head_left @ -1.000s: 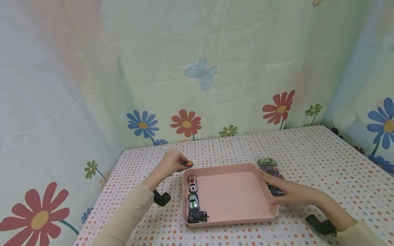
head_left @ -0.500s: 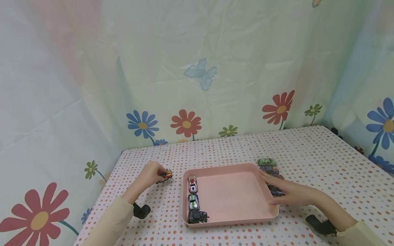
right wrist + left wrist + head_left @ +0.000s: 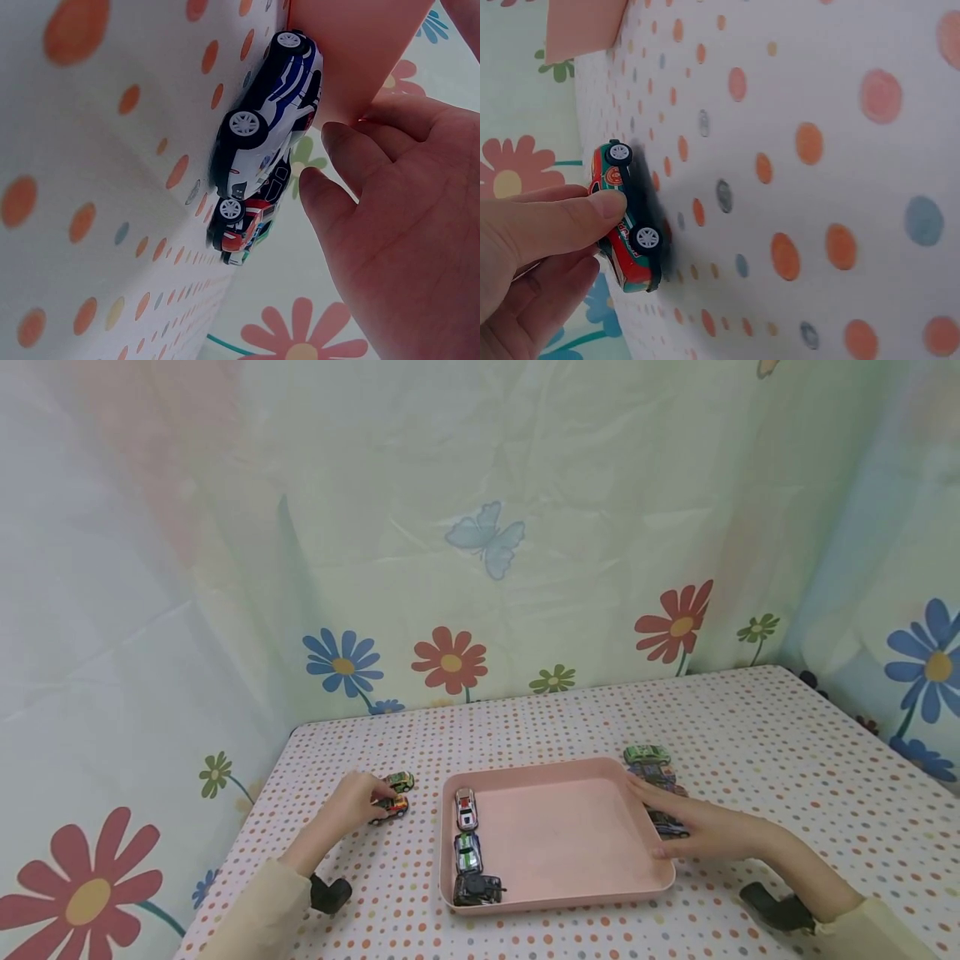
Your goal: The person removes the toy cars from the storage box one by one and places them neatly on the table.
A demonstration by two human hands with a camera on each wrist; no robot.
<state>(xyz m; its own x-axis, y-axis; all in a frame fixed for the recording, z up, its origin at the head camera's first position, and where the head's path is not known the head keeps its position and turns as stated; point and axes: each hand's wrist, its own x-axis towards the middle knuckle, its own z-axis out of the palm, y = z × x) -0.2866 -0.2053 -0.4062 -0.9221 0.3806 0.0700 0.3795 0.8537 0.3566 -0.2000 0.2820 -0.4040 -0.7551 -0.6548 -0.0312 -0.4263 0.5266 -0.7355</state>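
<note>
My left hand [image 3: 349, 810] pinches a red toy car [image 3: 391, 808] between thumb and fingers, on or just over the dotted table left of the tray. In the left wrist view the car [image 3: 634, 225] shows orange-red sides and dark wheels. A green toy car [image 3: 400, 781] sits right behind it. My right hand [image 3: 708, 827] lies with extended fingers against the right wall of the pink tray [image 3: 558, 906]. Near that hand, in the right wrist view, stand a white-and-blue toy car [image 3: 274, 120] and a red one [image 3: 244, 225].
Inside the tray, along its left wall, are a white-and-red car [image 3: 467, 810], a white-and-green car [image 3: 468, 853] and a black vehicle [image 3: 477, 888]. A light green car [image 3: 647, 754] heads several cars right of the tray, partly hidden by my right hand.
My left hand has carried the red car leftward and nearer, from the tray's far left corner to the table at left. The green car there has come into sight. My right hand stays put.
</note>
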